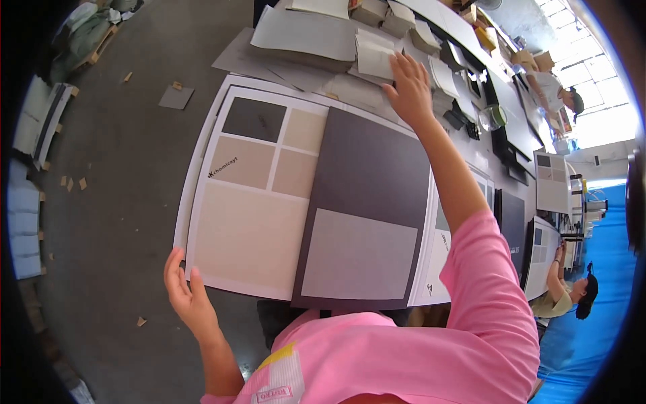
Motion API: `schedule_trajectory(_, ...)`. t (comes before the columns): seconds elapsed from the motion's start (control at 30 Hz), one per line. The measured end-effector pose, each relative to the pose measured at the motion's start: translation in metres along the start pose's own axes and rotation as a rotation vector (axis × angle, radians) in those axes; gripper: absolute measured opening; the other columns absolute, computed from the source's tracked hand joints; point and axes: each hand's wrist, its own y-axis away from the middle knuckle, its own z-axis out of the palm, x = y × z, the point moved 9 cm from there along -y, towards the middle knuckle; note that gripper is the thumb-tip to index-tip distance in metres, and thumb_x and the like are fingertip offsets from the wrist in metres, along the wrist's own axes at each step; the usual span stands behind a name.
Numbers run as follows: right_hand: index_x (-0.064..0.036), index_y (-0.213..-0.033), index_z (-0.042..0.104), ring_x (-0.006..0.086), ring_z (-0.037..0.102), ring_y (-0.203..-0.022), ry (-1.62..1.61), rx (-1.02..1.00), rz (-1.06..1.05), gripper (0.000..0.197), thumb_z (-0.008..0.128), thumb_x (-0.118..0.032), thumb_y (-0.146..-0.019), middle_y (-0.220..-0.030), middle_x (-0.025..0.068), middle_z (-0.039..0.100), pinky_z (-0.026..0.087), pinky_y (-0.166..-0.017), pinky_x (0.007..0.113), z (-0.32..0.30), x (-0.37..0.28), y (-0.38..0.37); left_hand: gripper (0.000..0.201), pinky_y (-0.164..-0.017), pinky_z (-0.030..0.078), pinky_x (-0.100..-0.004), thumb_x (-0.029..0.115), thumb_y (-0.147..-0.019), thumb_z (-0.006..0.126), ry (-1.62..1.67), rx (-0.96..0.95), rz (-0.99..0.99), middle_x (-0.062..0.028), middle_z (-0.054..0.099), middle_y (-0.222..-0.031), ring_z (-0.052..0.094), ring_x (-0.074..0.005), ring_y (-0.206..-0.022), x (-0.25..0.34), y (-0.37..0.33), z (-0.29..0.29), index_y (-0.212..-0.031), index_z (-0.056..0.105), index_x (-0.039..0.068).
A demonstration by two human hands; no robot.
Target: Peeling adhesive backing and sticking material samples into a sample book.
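A large sample board (249,236) lies in front of me, its pale panel carrying dark grey and beige rectangles. Beside that panel is a dark purple-grey panel (377,148) with a lighter grey block in its lower half. My left hand (192,296) is at the board's near left corner, thumb and fingers apart along the edge; whether it bears any weight cannot be told. Stretched out to the far side, my right hand (409,87) rests with extended fingers on a stack of small pale cards (375,55). Its fingertips touch the stack's right side.
Large grey sheets (303,37) are piled at the back, beside more card stacks (442,81). A green-lidded jar (494,118) stands farther right. Two people work along the table's right side. Pallets with stacked material (50,128) line the left; scraps lie on the floor.
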Motion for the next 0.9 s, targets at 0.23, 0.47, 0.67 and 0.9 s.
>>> schedule_trajectory(0.23, -0.0070, -0.093, 0.064, 0.0260, 0.070, -0.096, 0.265, -0.239, -0.084, 0.012, 0.056, -0.014, -0.087, -0.093, 0.0086, 0.072, 0.046, -0.104, 0.044, 0.071, -0.019, -0.001, 0.030, -0.113, 0.037, -0.0385, -0.002, -0.096, 0.053, -0.046, -0.054, 0.225, -0.0114, 0.056, -0.136, 0.052, -0.0230, -0.129, 0.068, -0.009, 0.046, -0.125, 0.060, -0.001)
schedule_trajectory(0.47, -0.0086, -0.096, 0.069, 0.0071, 0.058, -0.069, -1.259, -0.164, 0.690, 0.015, 0.066, -0.023, -0.093, -0.074, -0.0017, 0.061, 0.046, -0.062, 0.026, -0.043, -0.046, 0.042, 0.065, -0.114, 0.034, -0.0387, 0.020, -0.094, 0.070, 0.470, -0.632, 0.128, -0.0145, 0.053, -0.142, 0.048, -0.0243, -0.134, 0.102, -0.008, 0.162, -0.149, 0.040, 0.002)
schedule_trajectory(0.67, 0.0002, -0.101, 0.070, 0.0099, 0.060, -0.077, -1.345, -0.587, 0.687, 0.021, 0.068, -0.020, -0.094, -0.083, 0.0055, 0.069, 0.046, -0.070, 0.026, -0.100, -0.147, 0.145, 0.108, -0.114, 0.035, -0.0419, 0.028, -0.085, 0.077, 0.946, -1.051, -0.076, -0.0149, 0.046, -0.141, 0.039, -0.0294, -0.142, 0.135, 0.032, 0.245, -0.160, 0.002, 0.009)
schedule_trajectory(0.9, 0.0002, -0.096, 0.064, 0.0088, 0.050, -0.073, -1.576, -0.279, 0.537, 0.031, 0.080, -0.024, -0.085, -0.086, 0.0003, 0.056, 0.043, -0.066, 0.024, -0.148, -0.139, 0.164, 0.095, -0.097, 0.047, -0.0396, 0.003, -0.071, 0.077, 0.150, -1.028, 0.434, -0.0134, 0.033, -0.147, 0.050, -0.0245, -0.115, 0.148, 0.083, 0.241, -0.152, 0.029, 0.016)
